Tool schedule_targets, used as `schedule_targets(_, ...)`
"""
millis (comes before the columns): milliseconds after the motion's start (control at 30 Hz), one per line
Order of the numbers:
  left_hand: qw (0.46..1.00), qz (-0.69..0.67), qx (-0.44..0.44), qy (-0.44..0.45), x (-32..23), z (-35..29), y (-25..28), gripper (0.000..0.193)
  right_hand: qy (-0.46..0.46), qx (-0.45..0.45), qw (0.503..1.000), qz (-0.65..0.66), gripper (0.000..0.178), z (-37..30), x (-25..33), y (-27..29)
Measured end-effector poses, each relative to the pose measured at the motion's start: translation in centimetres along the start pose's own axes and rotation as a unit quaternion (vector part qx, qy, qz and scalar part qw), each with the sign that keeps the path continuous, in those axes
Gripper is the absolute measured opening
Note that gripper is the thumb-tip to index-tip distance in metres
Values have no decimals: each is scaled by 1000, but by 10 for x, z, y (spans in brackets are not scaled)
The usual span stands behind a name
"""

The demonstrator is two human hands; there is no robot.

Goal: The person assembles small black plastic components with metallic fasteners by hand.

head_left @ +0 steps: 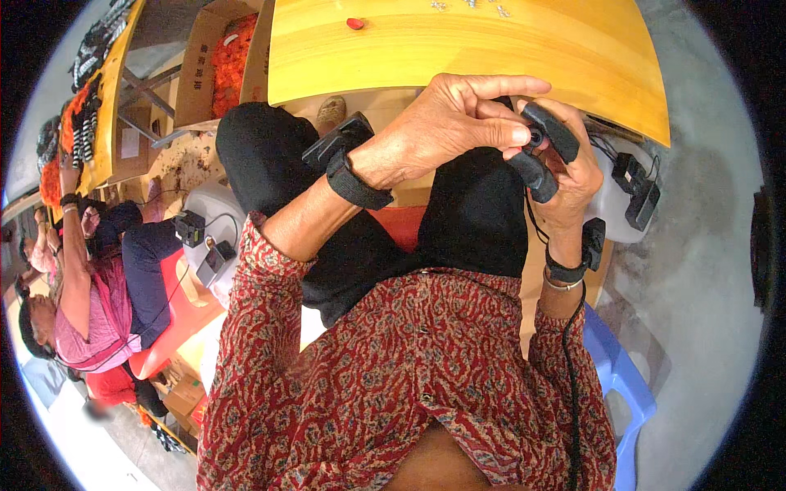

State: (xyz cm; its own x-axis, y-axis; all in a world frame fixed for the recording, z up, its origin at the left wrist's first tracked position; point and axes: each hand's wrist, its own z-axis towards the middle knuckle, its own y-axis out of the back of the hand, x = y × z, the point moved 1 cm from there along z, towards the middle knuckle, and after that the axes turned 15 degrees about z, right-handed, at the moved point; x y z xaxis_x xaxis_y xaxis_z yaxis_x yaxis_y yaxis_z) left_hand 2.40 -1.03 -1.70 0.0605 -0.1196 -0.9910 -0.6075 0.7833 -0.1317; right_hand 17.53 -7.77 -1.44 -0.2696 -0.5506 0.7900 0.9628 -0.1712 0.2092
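In front of my knees, just short of the table edge, both hands meet at a black piece with two thick curved arms and a small round part between them. Its exact kind I cannot make out. My right hand wraps around it from the right, fingers partly hidden behind it. From the left, my left hand reaches over with its thumb pressed at the small round part. Its index finger stretches out above the piece. Black straps with small devices sit on both wrists.
The yellow table ahead carries a small red piece and several tiny silvery bits. A cardboard box holds orange fluffy material. At left, a person in a pink top sits by another table. A blue plastic chair is at lower right.
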Motion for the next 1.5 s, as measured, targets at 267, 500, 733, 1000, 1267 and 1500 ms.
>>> schedule_targets(267,1000,8,8,-5,-3,-3,4,56,-44,24,999,6,35,3,4,0)
schedule_targets(500,999,37,27,-16,-4,-4,-2,53,-3,53,998,-28,29,5,11,9)
schedule_targets(733,995,4,69,-74,-3,-7,-4,69,14,45,998,-34,27,4,11,11)
schedule_targets(1000,997,-1,40,-59,0,-6,-11,65,51,41,997,-49,22,7,15,11)
schedule_targets(1267,998,-15,43,-37,1,-9,-12,65,53,38,996,-63,21,2,14,11)
schedule_targets(1500,995,88,15,-48,-1,-10,-12,62,57,25,996,-62,22,4,15,10)
